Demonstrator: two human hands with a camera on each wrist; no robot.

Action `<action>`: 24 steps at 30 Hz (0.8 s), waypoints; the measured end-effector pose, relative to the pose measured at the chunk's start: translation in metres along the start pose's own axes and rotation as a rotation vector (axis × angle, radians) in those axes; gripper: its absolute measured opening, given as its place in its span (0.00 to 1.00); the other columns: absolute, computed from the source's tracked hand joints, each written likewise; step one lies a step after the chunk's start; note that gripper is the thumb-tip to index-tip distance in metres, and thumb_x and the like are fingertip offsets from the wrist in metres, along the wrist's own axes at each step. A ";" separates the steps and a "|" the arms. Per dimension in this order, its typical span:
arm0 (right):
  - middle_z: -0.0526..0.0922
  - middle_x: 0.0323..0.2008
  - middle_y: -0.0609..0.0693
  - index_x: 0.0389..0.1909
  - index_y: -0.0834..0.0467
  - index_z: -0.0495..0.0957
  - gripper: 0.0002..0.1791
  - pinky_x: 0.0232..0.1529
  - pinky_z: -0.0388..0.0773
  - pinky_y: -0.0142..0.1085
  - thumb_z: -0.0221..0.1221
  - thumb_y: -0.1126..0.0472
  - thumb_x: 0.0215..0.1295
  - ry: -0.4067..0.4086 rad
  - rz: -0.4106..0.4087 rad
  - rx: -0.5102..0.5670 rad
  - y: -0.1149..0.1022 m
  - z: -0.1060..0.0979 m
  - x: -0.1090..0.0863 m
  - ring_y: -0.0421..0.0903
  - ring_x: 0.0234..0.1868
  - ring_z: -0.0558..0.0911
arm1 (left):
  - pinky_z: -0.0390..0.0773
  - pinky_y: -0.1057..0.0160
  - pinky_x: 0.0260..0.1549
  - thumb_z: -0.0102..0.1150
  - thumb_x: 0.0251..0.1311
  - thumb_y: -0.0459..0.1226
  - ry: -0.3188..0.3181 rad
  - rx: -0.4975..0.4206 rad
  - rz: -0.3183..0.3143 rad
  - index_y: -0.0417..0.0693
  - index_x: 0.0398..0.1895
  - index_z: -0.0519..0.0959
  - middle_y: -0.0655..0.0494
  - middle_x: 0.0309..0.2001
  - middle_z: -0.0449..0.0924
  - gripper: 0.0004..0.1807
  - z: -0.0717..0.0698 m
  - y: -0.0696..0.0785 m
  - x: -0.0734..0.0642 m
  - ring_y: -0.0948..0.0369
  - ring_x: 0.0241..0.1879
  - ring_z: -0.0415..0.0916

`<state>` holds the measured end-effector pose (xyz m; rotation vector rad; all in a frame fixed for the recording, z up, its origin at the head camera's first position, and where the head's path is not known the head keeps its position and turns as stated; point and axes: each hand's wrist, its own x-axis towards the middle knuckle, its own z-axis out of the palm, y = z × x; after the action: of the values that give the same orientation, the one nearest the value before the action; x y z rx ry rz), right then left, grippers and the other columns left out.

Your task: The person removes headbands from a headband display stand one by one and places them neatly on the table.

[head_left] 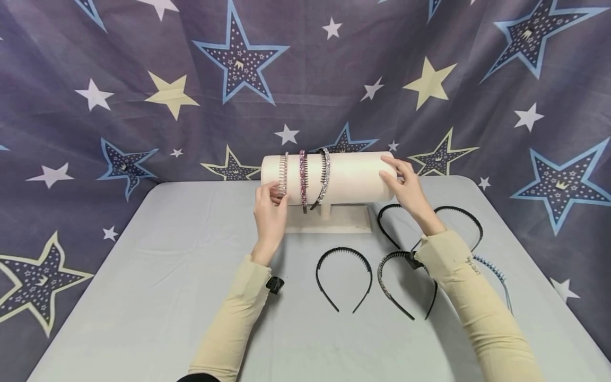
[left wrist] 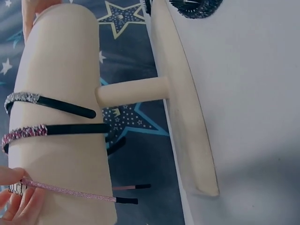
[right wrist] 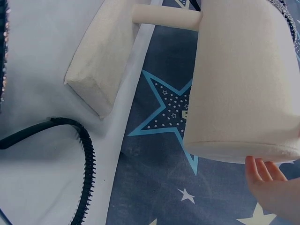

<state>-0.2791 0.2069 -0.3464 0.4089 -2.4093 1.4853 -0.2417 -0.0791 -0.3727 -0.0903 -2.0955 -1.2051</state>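
A cream padded headband display roll (head_left: 355,178) lies level on a post above its block base (head_left: 346,220). My left hand (head_left: 271,215) pinches a thin pale pink glittery headband (left wrist: 75,191) near the roll's left end, thumb and fingers at its comb teeth. To the right of it, a magenta sequined headband (head_left: 303,178) and a silver sequined headband (head_left: 325,175) sit around the roll, the silver one slanting. At the opposite end, my right hand (head_left: 406,188) rests with extended fingers against the roll's end face, as the right wrist view shows.
In front of the base, a black toothed headband (head_left: 343,249) and a dark sparkly headband (head_left: 384,284) lie on the grey-covered table (head_left: 143,297). More black headbands (head_left: 472,217) and a blue headband (head_left: 501,276) lie around the right forearm. A starry curtain hangs behind.
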 end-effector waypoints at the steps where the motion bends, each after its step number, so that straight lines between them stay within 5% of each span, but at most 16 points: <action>1: 0.58 0.57 0.59 0.60 0.56 0.64 0.24 0.45 0.73 0.43 0.50 0.54 0.64 0.000 0.000 0.004 0.000 0.000 0.000 0.51 0.50 0.68 | 0.76 0.64 0.30 0.60 0.48 0.26 0.003 0.001 -0.003 0.35 0.43 0.71 0.44 0.36 0.69 0.17 -0.001 -0.001 0.000 0.55 0.31 0.72; 15: 0.58 0.57 0.64 0.60 0.62 0.63 0.23 0.44 0.72 0.46 0.49 0.61 0.64 -0.012 0.004 0.017 -0.022 -0.001 -0.008 0.55 0.49 0.67 | 0.78 0.66 0.33 0.59 0.49 0.27 0.038 -0.006 -0.062 0.35 0.44 0.71 0.43 0.38 0.68 0.16 -0.016 -0.012 -0.001 0.55 0.33 0.73; 24: 0.57 0.56 0.65 0.60 0.64 0.62 0.23 0.41 0.70 0.39 0.48 0.63 0.64 -0.010 -0.019 0.009 -0.031 0.000 -0.012 0.57 0.49 0.67 | 0.78 0.63 0.33 0.59 0.50 0.27 0.054 -0.027 -0.076 0.35 0.44 0.71 0.42 0.39 0.70 0.16 -0.022 -0.018 0.000 0.52 0.34 0.73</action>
<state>-0.2560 0.1948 -0.3249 0.4410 -2.4004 1.4897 -0.2364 -0.1060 -0.3789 0.0102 -2.0523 -1.2668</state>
